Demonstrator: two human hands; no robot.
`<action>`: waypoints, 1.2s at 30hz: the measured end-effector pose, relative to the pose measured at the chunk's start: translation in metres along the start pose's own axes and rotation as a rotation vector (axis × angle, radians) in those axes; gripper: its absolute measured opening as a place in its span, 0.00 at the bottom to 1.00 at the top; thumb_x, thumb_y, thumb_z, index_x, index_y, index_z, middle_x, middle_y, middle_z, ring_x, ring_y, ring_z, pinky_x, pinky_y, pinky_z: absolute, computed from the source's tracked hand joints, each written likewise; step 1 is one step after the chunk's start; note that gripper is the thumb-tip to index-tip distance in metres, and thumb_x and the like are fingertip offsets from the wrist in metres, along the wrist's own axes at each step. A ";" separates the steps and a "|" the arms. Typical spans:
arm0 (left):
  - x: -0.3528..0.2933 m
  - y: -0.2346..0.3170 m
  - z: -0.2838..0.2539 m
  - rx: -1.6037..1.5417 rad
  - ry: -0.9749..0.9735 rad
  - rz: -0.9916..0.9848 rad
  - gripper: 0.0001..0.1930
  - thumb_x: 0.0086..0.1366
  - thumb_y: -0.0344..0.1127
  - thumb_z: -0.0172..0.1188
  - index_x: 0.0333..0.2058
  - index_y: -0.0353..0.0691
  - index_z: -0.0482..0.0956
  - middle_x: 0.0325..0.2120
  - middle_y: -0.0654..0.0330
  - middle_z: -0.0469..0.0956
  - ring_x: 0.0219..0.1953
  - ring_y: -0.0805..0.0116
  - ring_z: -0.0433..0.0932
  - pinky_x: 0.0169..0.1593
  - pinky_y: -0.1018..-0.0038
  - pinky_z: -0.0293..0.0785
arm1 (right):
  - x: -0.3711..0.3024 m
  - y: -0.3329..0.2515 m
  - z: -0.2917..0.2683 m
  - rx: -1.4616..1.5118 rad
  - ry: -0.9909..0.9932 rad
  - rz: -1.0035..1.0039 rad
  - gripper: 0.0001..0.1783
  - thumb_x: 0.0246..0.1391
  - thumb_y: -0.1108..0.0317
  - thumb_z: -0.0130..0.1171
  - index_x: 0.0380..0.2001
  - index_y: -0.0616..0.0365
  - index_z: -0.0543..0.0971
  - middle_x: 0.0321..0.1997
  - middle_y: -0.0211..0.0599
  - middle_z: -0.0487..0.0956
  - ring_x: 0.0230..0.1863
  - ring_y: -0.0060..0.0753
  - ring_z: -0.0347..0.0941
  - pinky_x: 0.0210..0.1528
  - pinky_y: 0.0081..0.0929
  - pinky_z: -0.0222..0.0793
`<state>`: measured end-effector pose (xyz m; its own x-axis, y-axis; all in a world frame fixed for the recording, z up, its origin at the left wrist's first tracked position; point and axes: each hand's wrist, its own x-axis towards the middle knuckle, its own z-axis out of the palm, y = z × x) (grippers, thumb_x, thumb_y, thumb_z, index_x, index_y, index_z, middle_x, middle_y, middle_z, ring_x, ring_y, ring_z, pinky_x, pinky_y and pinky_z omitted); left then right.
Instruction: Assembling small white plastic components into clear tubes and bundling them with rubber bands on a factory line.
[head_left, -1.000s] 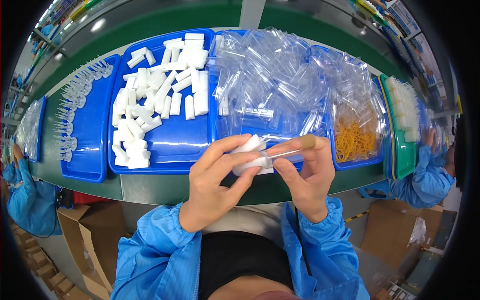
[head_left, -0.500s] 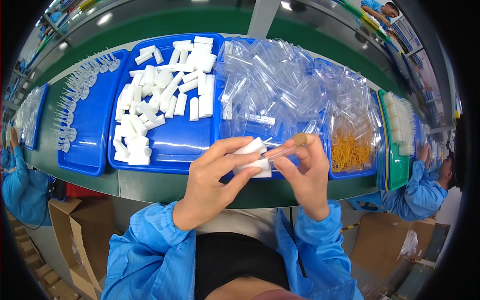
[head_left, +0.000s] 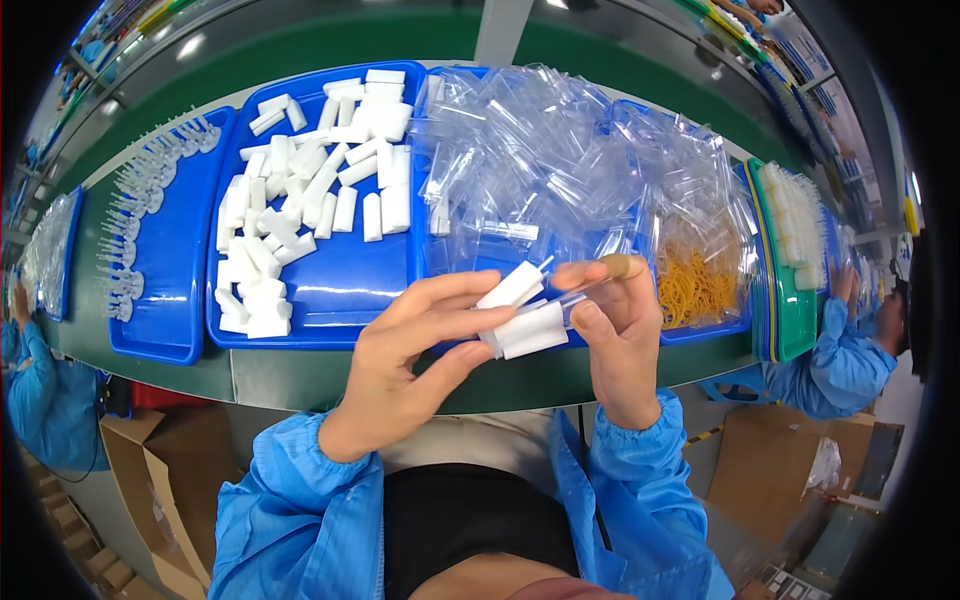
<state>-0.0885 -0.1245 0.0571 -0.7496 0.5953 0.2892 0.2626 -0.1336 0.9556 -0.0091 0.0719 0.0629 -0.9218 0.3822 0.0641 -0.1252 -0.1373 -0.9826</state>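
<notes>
Two white foam blocks (head_left: 533, 331) sit between my hands, above the near edge of the trays. My left hand (head_left: 405, 350) pinches them at their left ends, with the thumb below and the fingers on top. A thin clear rod tip (head_left: 545, 264) sticks out past the upper block. Closed on a clear plastic piece (head_left: 572, 299) against the blocks' right ends, my right hand (head_left: 622, 335) wears a tan cover (head_left: 615, 266) on one fingertip. The fingers partly hide the clear piece, so its full shape is unclear.
Blue trays hold loose white foam blocks (head_left: 372, 217), clear plastic sleeves (head_left: 530, 150), yellow rubber bands (head_left: 692, 288) and white pieces with thin prongs (head_left: 125, 250). Green trays (head_left: 797, 320) stand stacked at right. Cardboard boxes (head_left: 165, 490) are below; co-workers (head_left: 845, 345) sit on both sides.
My left hand has shifted left and slightly down. More of the foam blocks shows now, and their right ends have come up against my right fingers. The view has shifted slightly.
</notes>
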 end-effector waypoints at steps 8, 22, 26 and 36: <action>-0.008 -0.005 -0.001 -0.037 -0.035 0.092 0.15 0.55 0.20 0.69 0.42 0.34 0.83 0.48 0.52 0.75 0.51 0.57 0.79 0.53 0.69 0.80 | -0.015 0.014 0.001 -0.013 -0.127 -0.065 0.20 0.49 0.74 0.72 0.42 0.59 0.73 0.50 0.42 0.75 0.53 0.32 0.72 0.61 0.34 0.63; -0.015 -0.010 -0.004 -0.155 -0.070 -0.082 0.21 0.54 0.24 0.71 0.48 0.35 0.77 0.51 0.51 0.73 0.52 0.62 0.76 0.55 0.68 0.78 | -0.017 0.011 -0.006 -0.199 -0.190 -0.120 0.21 0.43 0.71 0.76 0.38 0.57 0.76 0.56 0.45 0.73 0.59 0.37 0.69 0.64 0.37 0.61; -0.005 -0.004 -0.011 -0.092 -0.242 -0.069 0.20 0.59 0.26 0.69 0.49 0.33 0.75 0.54 0.49 0.69 0.57 0.59 0.73 0.58 0.65 0.75 | -0.014 0.005 -0.013 -0.469 -0.322 -0.291 0.20 0.40 0.70 0.77 0.37 0.55 0.78 0.55 0.44 0.75 0.59 0.39 0.69 0.65 0.43 0.59; -0.010 -0.009 -0.033 -0.047 0.148 -0.068 0.15 0.60 0.19 0.64 0.47 0.31 0.77 0.56 0.52 0.68 0.55 0.62 0.75 0.55 0.67 0.78 | 0.024 -0.005 -0.014 -0.999 -0.217 -0.577 0.16 0.46 0.75 0.67 0.41 0.56 0.81 0.42 0.32 0.82 0.44 0.38 0.74 0.45 0.35 0.68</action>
<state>-0.1033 -0.1560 0.0476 -0.8470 0.4815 0.2252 0.1815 -0.1362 0.9739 -0.0257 0.0944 0.0674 -0.8778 -0.0242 0.4784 -0.2909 0.8203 -0.4923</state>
